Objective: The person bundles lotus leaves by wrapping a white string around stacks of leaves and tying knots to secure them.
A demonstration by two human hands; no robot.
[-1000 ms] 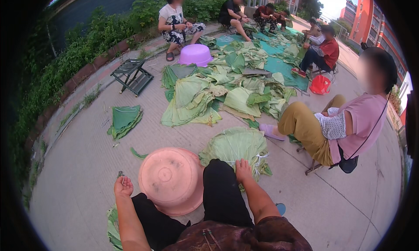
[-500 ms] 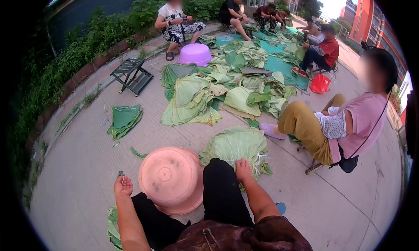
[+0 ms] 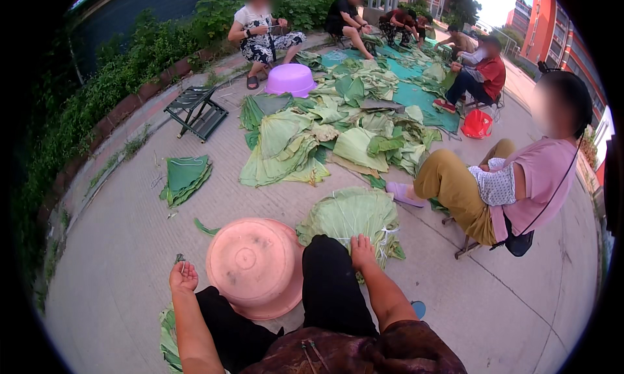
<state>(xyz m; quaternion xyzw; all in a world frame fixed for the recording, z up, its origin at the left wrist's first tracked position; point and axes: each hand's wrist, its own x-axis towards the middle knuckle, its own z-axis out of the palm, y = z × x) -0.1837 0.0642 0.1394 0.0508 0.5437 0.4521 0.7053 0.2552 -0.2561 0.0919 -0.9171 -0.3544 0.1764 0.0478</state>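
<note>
At the lower centre of the frame, the person's right hand [image 3: 363, 252] lies on the near edge of a leaf bundle [image 3: 354, 215] bound with white string, just beside the right knee; its fingers touch the leaves, but whether they clamp underneath cannot be told. The left hand [image 3: 184, 278], at lower left, is turned palm up with fingers curled; a thin pale strand seems to show at the fingertips, though a firm pinch cannot be confirmed. Between the hands sits an upturned pink basin [image 3: 250, 260].

Over the last second both hands have kept their places and the bundle has not shifted, which suggests a pause with the bundle steadied. The clearest change is at upper left, where a seated co-worker [image 3: 263, 33] has raised their hands, beyond the purple basin [image 3: 290, 80].
</note>
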